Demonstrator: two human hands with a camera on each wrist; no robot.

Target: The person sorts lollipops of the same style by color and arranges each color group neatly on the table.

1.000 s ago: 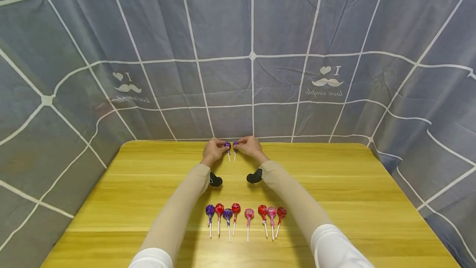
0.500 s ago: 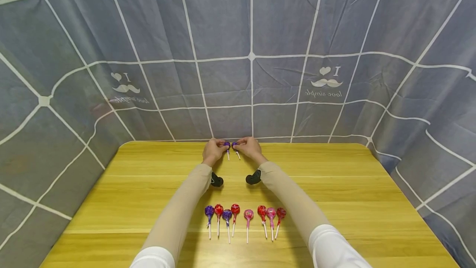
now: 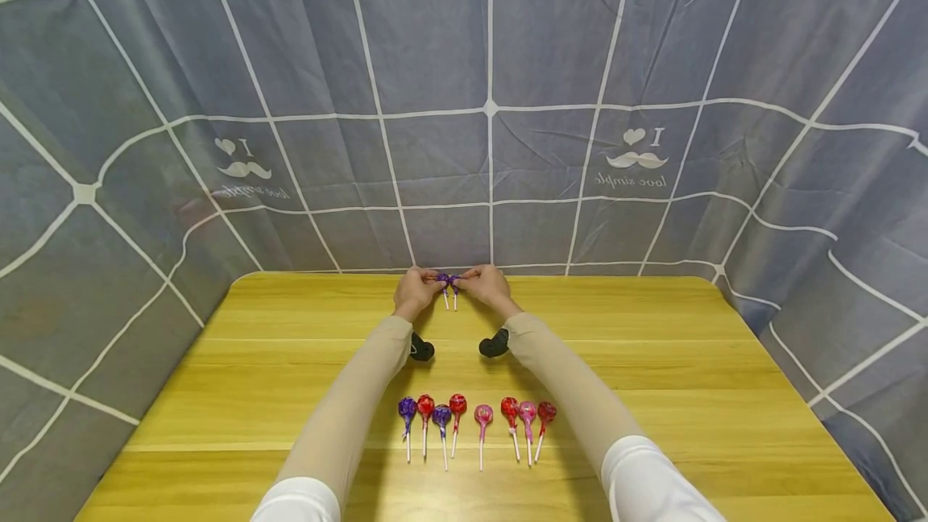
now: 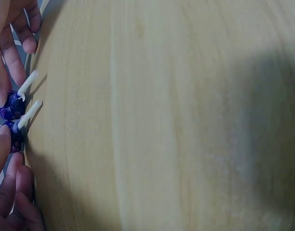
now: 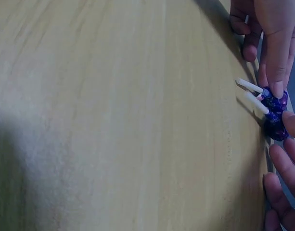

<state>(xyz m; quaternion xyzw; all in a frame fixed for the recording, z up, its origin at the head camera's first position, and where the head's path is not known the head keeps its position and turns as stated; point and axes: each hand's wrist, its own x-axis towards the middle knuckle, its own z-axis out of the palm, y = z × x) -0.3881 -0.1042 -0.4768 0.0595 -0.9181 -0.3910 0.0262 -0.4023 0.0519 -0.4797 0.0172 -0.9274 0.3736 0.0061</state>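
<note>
Left hand [image 3: 416,292] and right hand [image 3: 488,287] each pinch a far purple lollipop [image 4: 13,107], likely light, hard, best held by its head.

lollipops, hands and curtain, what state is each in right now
Left hand: pinching the left held lollipop
Right hand: pinching the right held lollipop
Both held lollipops: purple, wrapped, sticks toward the person
Row of eight lollipops: wrapped, lying on the table, unheld
Curtain: hanging, creased
</note>
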